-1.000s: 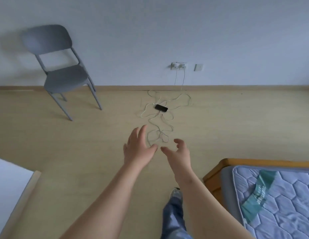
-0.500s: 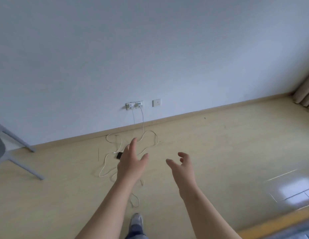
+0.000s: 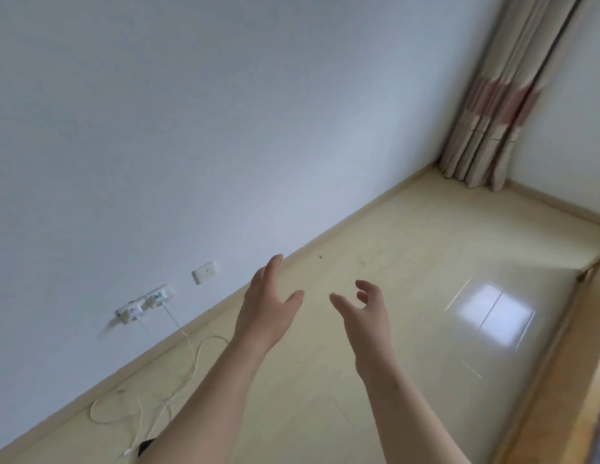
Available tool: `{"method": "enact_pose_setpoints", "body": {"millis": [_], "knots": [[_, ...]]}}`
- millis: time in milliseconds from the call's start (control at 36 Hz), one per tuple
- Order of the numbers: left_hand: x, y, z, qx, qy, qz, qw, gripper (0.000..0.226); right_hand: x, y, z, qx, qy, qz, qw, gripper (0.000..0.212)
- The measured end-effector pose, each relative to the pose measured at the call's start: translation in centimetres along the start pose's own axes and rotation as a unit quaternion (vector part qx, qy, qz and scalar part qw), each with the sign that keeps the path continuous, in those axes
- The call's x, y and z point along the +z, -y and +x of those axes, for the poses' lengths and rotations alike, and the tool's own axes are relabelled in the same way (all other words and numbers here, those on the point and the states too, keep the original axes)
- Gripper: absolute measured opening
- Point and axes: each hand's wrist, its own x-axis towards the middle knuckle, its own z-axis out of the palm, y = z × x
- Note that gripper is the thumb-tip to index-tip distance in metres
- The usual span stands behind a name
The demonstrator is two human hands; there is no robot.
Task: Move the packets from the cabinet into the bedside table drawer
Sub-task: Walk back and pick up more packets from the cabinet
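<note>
No packet, cabinet or bedside table drawer appears in the head view. My left hand (image 3: 268,306) is raised in front of me with its fingers straight and holds nothing. My right hand (image 3: 365,313) is raised beside it, a little apart, fingers loosely curled and empty. Both hover over the pale wooden floor, near the white wall.
White cables (image 3: 188,363) run from wall sockets (image 3: 144,304) and coil on the floor at lower left beside a small black device (image 3: 146,447). A beige and pink curtain (image 3: 499,95) hangs in the far right corner. A wooden bed frame edge (image 3: 559,380) runs along the right.
The view has swung to the right: the grey chair and the mattress have left the frame and the curtain corner has come in. Both hands stay raised and empty.
</note>
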Motion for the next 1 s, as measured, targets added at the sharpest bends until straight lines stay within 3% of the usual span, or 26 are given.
{"method": "enact_pose_setpoints", "body": {"millis": [444,667,1000], "knots": [[18.4,-18.6,26.7,0.091,0.114,-0.010,0.989,0.070,-13.8,6.9,29.1,0.007,-0.128,0.045,0.991,0.056],[27.0,-25.4,37.4,0.083,0.167,-0.017,0.982,0.067,-21.4,9.3,40.9,0.034,-0.183,0.058,0.981,0.053],[42.5,-39.5,56.7,0.153,0.228,-0.022,0.961,0.062,-34.1,15.3,62.7,0.037,-0.267,-0.027,0.963,0.054]]}}
